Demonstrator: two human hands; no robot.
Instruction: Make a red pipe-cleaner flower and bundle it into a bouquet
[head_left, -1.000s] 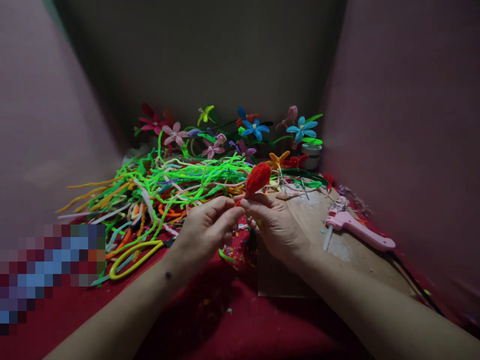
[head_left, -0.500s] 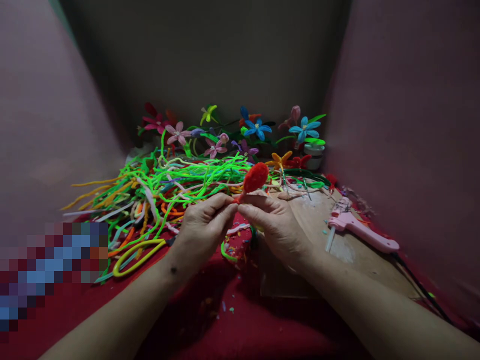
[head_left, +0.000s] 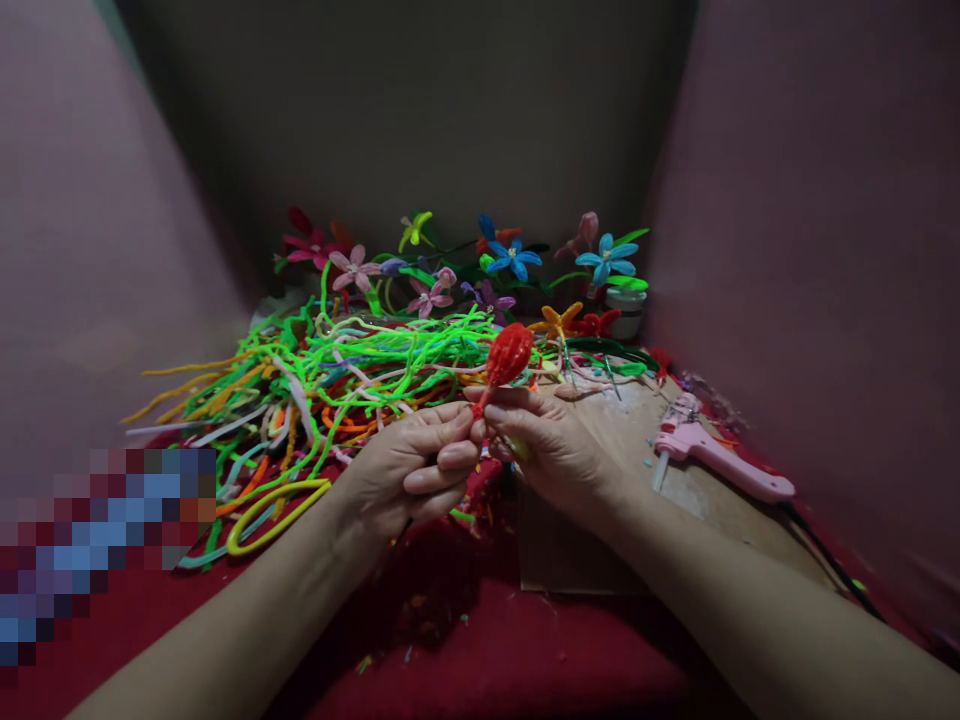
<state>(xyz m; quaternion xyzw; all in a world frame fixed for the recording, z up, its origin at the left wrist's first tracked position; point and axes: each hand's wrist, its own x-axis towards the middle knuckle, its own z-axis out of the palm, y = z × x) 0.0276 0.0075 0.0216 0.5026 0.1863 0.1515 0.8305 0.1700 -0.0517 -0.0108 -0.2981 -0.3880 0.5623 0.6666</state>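
Both my hands meet at the middle of the view over a red cloth. Between them stands a red pipe-cleaner bud, an oval coil on a short stem, tilted up and to the right. My left hand is curled, its thumb and fingers pinched on the stem just under the bud. My right hand is closed on the same stem from the right, fingertips touching the left hand's. The lower stem is hidden inside the fingers.
A heap of loose pipe cleaners, mostly neon green, lies behind my left hand. Finished pipe-cleaner flowers stand along the back wall. A pink glue gun rests on a wooden board at right. A small jar is at back right.
My left hand's fingers have curled tighter round the stem and turned inwards. The bud has turned a little and stays at about the same spot. My right hand has barely moved.
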